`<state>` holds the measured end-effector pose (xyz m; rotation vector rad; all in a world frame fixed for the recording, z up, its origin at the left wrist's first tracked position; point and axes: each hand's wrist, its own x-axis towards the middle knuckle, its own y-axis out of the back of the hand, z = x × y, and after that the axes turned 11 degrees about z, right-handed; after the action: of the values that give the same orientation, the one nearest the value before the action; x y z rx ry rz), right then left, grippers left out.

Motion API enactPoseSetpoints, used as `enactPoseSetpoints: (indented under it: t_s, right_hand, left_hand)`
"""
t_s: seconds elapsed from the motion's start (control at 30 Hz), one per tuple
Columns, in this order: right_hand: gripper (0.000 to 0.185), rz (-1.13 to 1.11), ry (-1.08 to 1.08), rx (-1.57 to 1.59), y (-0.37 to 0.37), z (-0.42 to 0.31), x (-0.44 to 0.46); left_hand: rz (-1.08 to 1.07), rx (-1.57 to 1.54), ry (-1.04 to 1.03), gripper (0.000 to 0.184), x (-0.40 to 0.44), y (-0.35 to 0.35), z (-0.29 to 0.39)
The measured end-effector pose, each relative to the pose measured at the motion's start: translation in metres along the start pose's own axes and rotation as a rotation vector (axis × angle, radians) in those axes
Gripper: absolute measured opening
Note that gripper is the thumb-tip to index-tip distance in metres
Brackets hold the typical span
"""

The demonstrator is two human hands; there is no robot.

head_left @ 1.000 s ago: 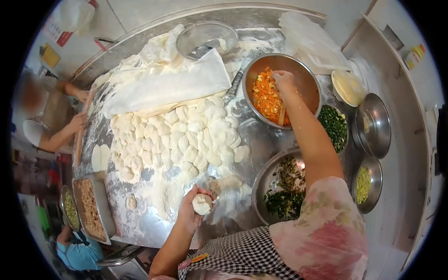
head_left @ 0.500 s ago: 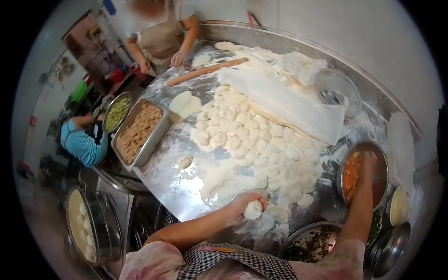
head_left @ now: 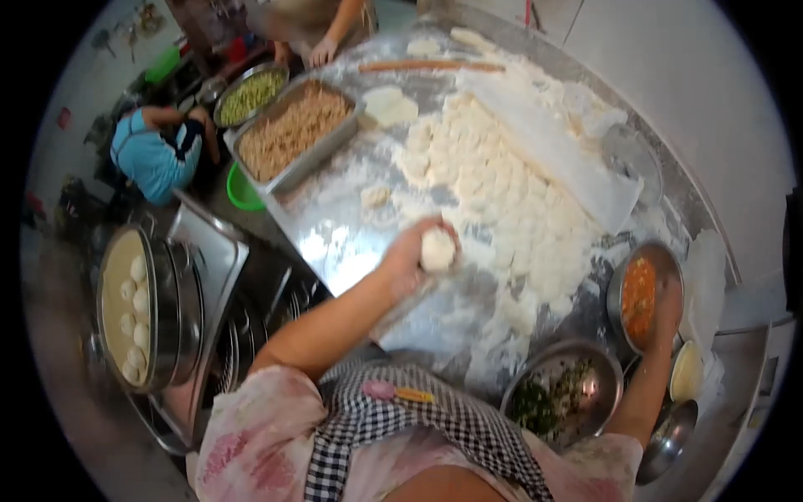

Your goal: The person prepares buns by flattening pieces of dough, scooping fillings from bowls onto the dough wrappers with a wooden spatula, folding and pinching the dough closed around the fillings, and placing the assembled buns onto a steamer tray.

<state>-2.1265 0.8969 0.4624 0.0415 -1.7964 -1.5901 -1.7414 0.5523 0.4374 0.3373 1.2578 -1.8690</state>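
Observation:
My left hand (head_left: pixel 408 255) is closed around a round white dough bun (head_left: pixel 438 251), held over the floured steel table (head_left: pixel 335 243). My right hand (head_left: pixel 667 303) reaches into a metal bowl (head_left: pixel 617 294) of chopped orange filling (head_left: pixel 639 293), by its right inner wall. Its fingers are blurred and partly hidden, so what they hold does not show. Many flattened dough pieces (head_left: pixel 502 192) lie close together in flour beyond the left hand. A single dough piece (head_left: pixel 375 197) rests apart, to their left.
Nearer me stands a metal bowl of chopped greens (head_left: pixel 548 397). A steamer with buns (head_left: pixel 134 309) is at left. Beyond are a tray of brown filling (head_left: pixel 293 130), a rolling pin (head_left: pixel 431 65) and a white cloth (head_left: pixel 569 159). Another person's hand (head_left: pixel 323 52) is across the table.
The head view has shifted, so the table appears higher. My left hand with the bun has moved farther from me and slightly left. My right hand stays in the filling bowl, a little lower.

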Motion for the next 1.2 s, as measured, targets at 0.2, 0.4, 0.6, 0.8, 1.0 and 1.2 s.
enactPoseSetpoints:
  t_s: [0.2,0.4,0.6,0.8,1.0,1.2]
  right_hand:
    - [0.008,-0.451,0.105,1.216,0.08,-0.278,-0.051]
    - [0.01,-0.655,0.542,1.332,0.107,-0.408,-0.117]
    - [0.011,-0.766,0.661,1.104,0.114,-0.485,-0.148]
    - [0.014,-0.923,0.71,1.195,0.133,-0.588,-0.206]
    - [0.033,-0.821,1.078,1.259,0.229,-0.723,-0.255]
    - [0.053,-1.29,1.377,1.384,0.295,-0.872,-0.34]
  left_hand:
    - [0.143,-0.02,-0.117,0.019,-0.031,0.02,0.02]
    - [0.205,0.042,-0.232,0.014,-0.055,0.065,0.031]
    - [0.243,0.113,-0.541,0.017,-0.069,0.151,0.038]
    - [0.192,-0.103,-0.402,0.021,-0.126,0.231,0.095]
    - [0.212,-0.354,-0.487,0.025,-0.208,0.337,0.179]
    - [0.101,-0.432,-1.044,0.078,-0.34,0.436,0.238]
